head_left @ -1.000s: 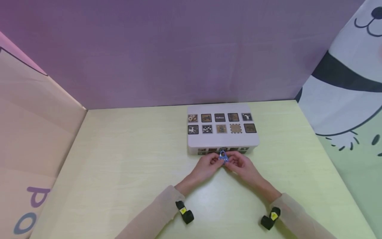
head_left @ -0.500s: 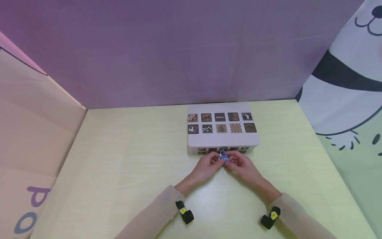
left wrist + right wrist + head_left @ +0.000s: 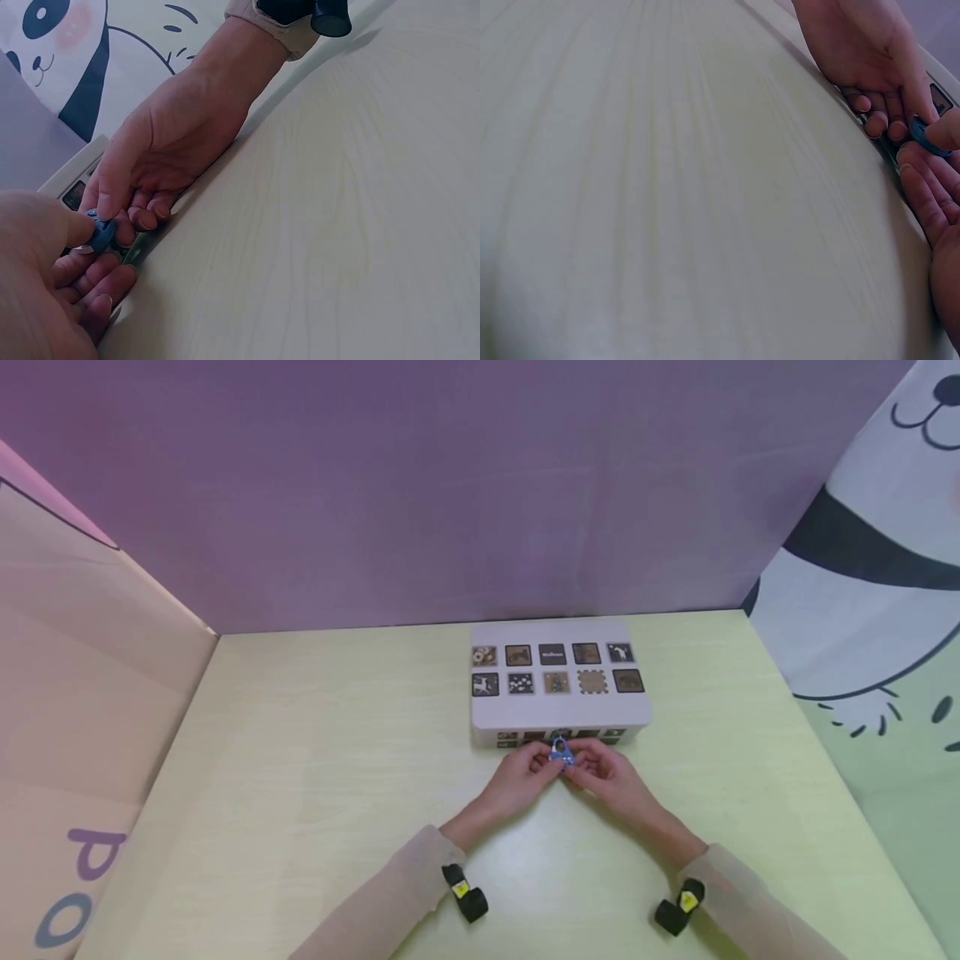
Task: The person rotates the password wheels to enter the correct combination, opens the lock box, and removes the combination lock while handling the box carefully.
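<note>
A small blue padlock (image 3: 563,759) with a raised shackle is held between both hands, just in front of a white box (image 3: 551,712). From the left side, my left hand (image 3: 519,777) pinches it between thumb and fingers. My right hand (image 3: 615,781) grips its other side the same way. The left wrist view shows the blue padlock (image 3: 100,232) from below, with the right hand's thumb against it. In the right wrist view the padlock (image 3: 924,137) appears at the right edge, mostly covered by fingers. Small dark pictures cover the box's top and front; the hands hide part of its front.
The box stands toward the back of a pale wooden table (image 3: 337,735). A purple wall panel (image 3: 450,493) rises behind the table edge. Side panels stand left and right, the right one printed with a panda (image 3: 885,552). Black wrist cameras sit on both sleeves.
</note>
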Tool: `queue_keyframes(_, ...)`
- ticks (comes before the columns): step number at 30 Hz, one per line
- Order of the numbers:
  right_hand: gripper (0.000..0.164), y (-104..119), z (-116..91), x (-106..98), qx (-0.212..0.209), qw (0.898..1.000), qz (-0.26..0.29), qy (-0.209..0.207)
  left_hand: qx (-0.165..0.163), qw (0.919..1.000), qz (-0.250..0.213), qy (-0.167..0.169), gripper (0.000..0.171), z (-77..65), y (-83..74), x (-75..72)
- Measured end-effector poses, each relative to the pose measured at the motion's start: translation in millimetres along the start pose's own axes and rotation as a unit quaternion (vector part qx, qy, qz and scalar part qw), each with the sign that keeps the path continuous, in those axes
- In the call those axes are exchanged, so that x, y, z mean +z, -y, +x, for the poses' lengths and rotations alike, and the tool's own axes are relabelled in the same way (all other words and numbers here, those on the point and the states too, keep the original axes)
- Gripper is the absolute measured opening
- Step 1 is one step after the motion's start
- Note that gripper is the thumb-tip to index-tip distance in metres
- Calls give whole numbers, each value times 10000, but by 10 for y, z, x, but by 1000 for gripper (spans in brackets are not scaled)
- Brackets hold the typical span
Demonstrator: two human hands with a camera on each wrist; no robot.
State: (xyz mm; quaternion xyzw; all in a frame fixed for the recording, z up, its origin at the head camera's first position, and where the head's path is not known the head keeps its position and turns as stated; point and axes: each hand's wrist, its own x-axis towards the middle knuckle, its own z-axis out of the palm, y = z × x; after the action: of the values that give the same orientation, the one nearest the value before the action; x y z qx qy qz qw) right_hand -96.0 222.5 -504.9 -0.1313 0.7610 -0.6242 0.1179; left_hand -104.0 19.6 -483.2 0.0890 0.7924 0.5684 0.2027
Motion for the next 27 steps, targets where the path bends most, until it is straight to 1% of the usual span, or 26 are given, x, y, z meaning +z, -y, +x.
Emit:
queue_keyframes(20,37,-3,1,3,-38,10000,75,43,-32,10000,14,3,24,-18,-22,-7)
queue_keyframes(27,37,-13,-1,1,-80,10000,16,44,-40,10000,26,39,26,-27,-43,-11)
